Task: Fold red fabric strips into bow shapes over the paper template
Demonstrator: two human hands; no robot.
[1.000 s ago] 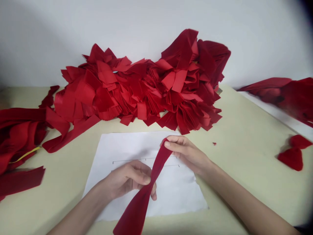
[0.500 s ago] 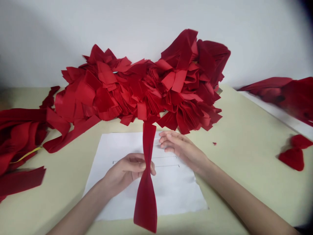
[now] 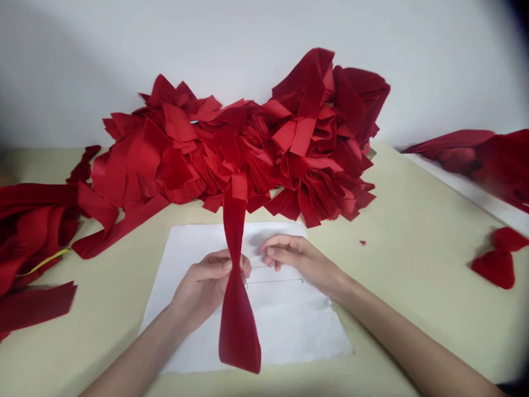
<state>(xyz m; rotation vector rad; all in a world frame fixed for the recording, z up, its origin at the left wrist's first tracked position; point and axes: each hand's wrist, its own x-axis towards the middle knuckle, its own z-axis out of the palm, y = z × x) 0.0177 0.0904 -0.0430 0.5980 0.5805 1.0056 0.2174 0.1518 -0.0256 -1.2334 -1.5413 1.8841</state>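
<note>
My left hand (image 3: 209, 284) pinches a red velvet ribbon strip (image 3: 240, 336) at its middle between thumb and fingers. The strip stands lengthwise, gathered narrow at the pinch and flaring wide at both ends. Its upper end overlaps the pile behind in view. To the right of the strip, apart from it, my right hand (image 3: 291, 253) hovers with loosely bent fingers and nothing visible in them. Beneath both hands lies a white paper sheet (image 3: 301, 331) with thin black lines drawn on it.
A big heap of red ribbon pieces (image 3: 231, 149) lies along the wall. More red ribbon (image 3: 37, 220) with a yellow strand sits at left. On the right are a red bow-shaped piece (image 3: 496, 266), a tiny red scrap (image 3: 362, 242) and red fabric (image 3: 487, 160) over a white surface.
My left hand has shifted slightly left and up with the ribbon strip. My right hand has come down and a little left, its fingers more bent.
</note>
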